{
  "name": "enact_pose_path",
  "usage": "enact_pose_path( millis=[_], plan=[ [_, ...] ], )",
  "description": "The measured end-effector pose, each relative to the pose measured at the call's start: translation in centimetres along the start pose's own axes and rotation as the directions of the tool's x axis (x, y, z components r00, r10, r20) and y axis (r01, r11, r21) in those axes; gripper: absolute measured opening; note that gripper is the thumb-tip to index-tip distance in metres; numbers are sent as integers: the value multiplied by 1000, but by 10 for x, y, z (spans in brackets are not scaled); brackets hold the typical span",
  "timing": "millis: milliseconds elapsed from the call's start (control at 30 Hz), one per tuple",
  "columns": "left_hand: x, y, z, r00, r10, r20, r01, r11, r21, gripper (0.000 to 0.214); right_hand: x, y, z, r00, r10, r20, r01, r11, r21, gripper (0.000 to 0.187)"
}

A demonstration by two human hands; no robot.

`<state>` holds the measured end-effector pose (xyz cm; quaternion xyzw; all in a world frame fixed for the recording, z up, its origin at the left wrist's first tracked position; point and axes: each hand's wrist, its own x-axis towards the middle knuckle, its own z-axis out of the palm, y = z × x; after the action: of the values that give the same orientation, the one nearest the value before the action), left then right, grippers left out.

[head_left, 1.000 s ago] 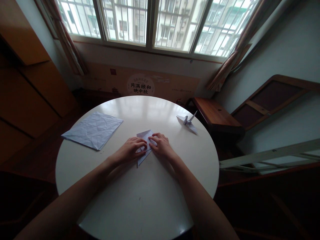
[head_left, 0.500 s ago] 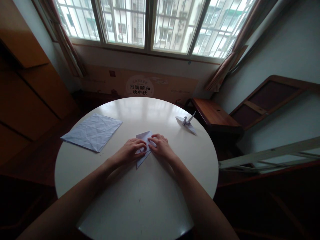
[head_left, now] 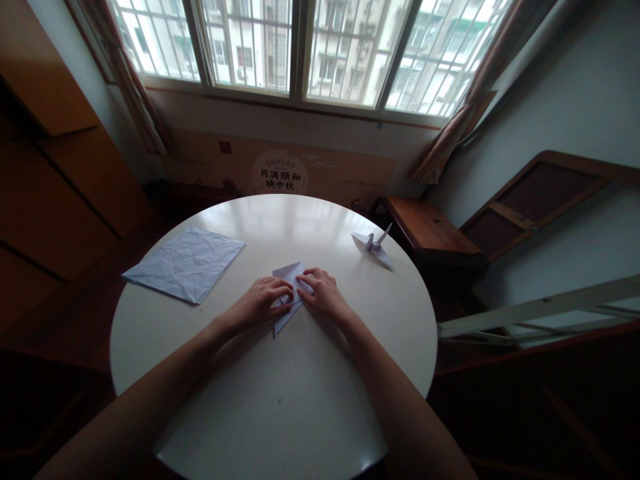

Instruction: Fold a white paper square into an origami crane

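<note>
A partly folded sheet of pale paper [head_left: 287, 272] lies near the middle of the round white table [head_left: 280, 400]. My left hand [head_left: 260, 303] rests on its left side with fingers curled and pressed down on the paper. On the paper's right side lies my right hand [head_left: 324, 293], its fingertips pressing along a fold. Both hands cover most of the sheet; only its far corner and a near point show.
A creased, unfolded sheet [head_left: 186, 262] lies at the table's left. A finished paper crane [head_left: 373, 244] stands at the far right edge. A wooden side table [head_left: 430, 233] and leaning frames are on the right; windows are behind.
The view shifted slightly a second ago. My hands and the paper have stayed in the same place since.
</note>
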<state>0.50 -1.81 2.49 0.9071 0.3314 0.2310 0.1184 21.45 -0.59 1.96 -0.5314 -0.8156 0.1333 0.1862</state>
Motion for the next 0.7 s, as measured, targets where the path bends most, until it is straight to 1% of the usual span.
enact_pose_path(
  millis=[167, 333, 467, 700],
  plan=[
    [0, 0, 0, 1000, 5, -1, -5, 1000, 3, 16, 0, 0, 1, 1000, -4, -5, 4, 1000, 4, 35],
    [1, 1, 0, 1000, 6, -4, -6, 1000, -4, 15, 0, 1, 5, 997, -31, -72, 32, 999, 14, 30],
    [1, 2, 0, 1000, 9, -14, -9, 1000, -11, 16, 1, 2, 7, 993, -26, -119, 29, 999, 20, 31],
    [1, 5, -8, 999, 21, 43, -20, 999, -33, 19, 2, 0, 6, 993, -2, -117, 9, 999, 52, 28]
  ],
)
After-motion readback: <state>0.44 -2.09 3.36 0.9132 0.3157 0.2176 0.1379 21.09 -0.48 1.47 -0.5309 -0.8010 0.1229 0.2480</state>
